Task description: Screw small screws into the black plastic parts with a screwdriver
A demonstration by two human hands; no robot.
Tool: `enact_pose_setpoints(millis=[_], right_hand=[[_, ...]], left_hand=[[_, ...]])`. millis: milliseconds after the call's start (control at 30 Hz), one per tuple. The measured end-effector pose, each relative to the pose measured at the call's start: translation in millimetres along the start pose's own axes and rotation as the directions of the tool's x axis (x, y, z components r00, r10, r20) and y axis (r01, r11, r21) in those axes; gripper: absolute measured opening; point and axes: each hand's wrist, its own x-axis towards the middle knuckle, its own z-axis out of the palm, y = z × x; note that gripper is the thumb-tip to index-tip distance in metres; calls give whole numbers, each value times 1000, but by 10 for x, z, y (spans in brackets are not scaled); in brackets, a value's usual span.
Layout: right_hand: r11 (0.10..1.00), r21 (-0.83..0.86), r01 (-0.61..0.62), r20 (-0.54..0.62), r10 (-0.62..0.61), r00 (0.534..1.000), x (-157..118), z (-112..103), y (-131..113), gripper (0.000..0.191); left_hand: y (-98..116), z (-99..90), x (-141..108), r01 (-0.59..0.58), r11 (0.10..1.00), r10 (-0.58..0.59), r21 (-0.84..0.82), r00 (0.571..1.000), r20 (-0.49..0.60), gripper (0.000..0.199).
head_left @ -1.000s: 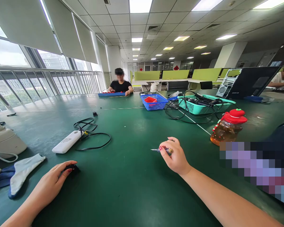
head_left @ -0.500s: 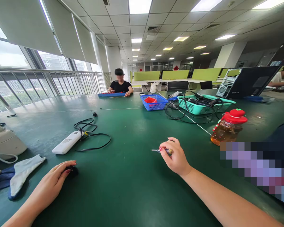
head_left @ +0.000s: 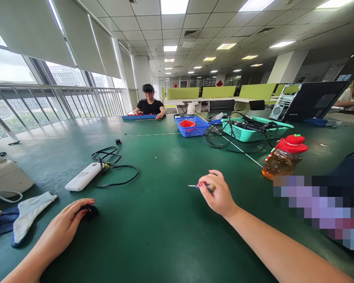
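At the lower left, my left hand point(head_left: 65, 223) is closed on a small black object point(head_left: 91, 212) on the green table point(head_left: 159, 236); the fingers partly cover it and I cannot make out what it is. Right of centre, my right hand point(head_left: 220, 194) pinches a small screwdriver point(head_left: 210, 187) by its handle, with the metal shaft pointing left. A white power strip point(head_left: 84, 177) with a black cable lies beyond my left hand. Beside that hand, to the left, is a blue and white glove point(head_left: 32, 212).
A bottle with a red lid point(head_left: 281, 161) stands beyond my right forearm. Farther back are a blue basket point(head_left: 194, 131), a teal basket point(head_left: 246, 135) with black cables, and a computer case point(head_left: 309, 102). A person point(head_left: 150, 106) sits across the table. A beige device point(head_left: 7, 175) stands far left.
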Motion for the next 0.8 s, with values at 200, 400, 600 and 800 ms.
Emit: enact_pose_setpoints(millis=[200, 400, 600, 800], right_hand=[[1000, 10, -10, 11, 10, 1000, 2, -2, -4, 16], [1000, 10, -3, 20, 3, 1000, -5, 0, 0, 16], [1000, 7, -5, 21, 4, 1000, -11, 7, 11, 15], [1000, -3, -2, 21, 3, 1000, -6, 4, 5, 16]], left_hand=[[-23, 16, -5, -22, 1000, 22, -23, 1000, 12, 43], [37, 4, -3, -9, 1000, 10, -28, 999, 36, 43], [105, -33, 3, 27, 1000, -27, -8, 998, 60, 44], [100, -33, 7, 35, 999, -34, -13, 998, 56, 44]])
